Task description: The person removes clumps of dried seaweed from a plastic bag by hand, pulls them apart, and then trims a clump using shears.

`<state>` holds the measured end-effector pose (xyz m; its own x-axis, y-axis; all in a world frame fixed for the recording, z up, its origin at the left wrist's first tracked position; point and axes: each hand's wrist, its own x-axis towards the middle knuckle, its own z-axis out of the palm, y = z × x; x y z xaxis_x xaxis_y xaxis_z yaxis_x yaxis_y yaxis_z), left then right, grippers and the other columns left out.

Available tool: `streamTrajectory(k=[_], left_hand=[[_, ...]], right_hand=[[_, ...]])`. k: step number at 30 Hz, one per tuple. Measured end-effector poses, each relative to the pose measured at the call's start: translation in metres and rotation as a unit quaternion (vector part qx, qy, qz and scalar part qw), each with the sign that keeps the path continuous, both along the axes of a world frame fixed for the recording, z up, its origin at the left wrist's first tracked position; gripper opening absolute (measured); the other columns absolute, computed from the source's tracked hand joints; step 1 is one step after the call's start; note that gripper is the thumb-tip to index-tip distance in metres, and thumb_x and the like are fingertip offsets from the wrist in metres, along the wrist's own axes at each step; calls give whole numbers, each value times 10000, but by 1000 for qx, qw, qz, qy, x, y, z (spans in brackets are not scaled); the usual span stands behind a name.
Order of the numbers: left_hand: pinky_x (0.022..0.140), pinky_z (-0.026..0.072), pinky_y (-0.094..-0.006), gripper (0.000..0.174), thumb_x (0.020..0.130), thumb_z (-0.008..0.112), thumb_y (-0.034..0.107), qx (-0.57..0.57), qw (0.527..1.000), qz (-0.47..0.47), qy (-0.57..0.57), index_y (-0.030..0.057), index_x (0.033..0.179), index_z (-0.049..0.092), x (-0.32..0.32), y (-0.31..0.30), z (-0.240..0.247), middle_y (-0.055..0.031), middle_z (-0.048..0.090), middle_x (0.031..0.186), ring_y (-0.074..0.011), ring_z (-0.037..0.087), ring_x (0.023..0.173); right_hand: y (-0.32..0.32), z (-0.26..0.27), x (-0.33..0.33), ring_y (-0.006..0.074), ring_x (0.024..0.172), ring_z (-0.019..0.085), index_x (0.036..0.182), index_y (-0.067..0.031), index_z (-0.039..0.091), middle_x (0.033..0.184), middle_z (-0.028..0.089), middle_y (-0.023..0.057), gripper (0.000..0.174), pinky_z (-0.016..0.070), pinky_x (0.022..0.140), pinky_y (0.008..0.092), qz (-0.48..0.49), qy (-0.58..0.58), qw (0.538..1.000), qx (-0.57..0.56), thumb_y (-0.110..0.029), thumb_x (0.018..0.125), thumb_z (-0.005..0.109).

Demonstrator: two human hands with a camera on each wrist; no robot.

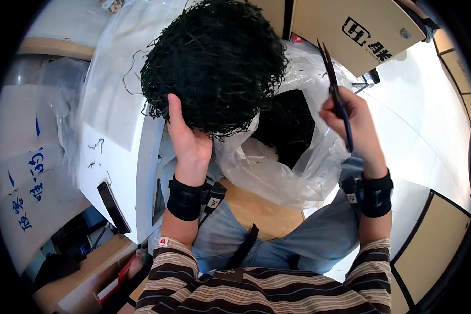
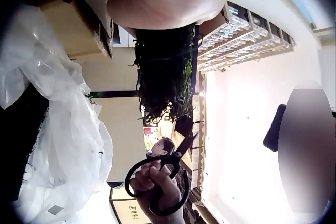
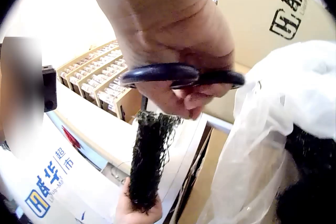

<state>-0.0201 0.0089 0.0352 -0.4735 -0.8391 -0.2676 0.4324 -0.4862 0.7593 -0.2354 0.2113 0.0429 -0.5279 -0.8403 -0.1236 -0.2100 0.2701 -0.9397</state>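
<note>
A round, flat cake of tangled dark green strands, like dried seaweed, is held up by my left hand. The thumb lies on the near face and the other fingers are hidden behind. Seen edge-on in the right wrist view, the dried seaweed is a thick slab with a ragged edge. My right hand grips black-handled scissors, their blades slightly parted and pointing away from me, to the right of the cake. In the left wrist view, fingers pass through the loops of the scissors.
A clear plastic bag stands between my knees, with more dark seaweed inside. On the white table at left lie loose strands and a black phone-like bar. A beige printed panel stands at the upper right.
</note>
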Motion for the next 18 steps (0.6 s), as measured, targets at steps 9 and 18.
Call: streamTrajectory(k=[9, 18], left_hand=[[986, 441, -343, 499, 929, 617, 301, -34, 999, 10, 5, 71, 1338, 449, -6, 10, -6, -38, 539, 1288, -174, 530, 1155], [926, 475, -311, 406, 942, 603, 252, -84, 996, 20, -12, 75, 1290, 491, -14, 18, -7, -27, 572, 1233, -145, 564, 1091]], right_hand=[[5, -15, 0, 25, 588, 439, 811, -25, 552, 646, 517, -34, 177, 345, 534, 190, -135, 27, 989, -56, -97, 824, 713], [-3, 6, 40, 33, 511, 484, 748, -14, 543, 574, 485, -24, 360, 372, 452, 210, 225, -183, 957, 5, -319, 900, 660]])
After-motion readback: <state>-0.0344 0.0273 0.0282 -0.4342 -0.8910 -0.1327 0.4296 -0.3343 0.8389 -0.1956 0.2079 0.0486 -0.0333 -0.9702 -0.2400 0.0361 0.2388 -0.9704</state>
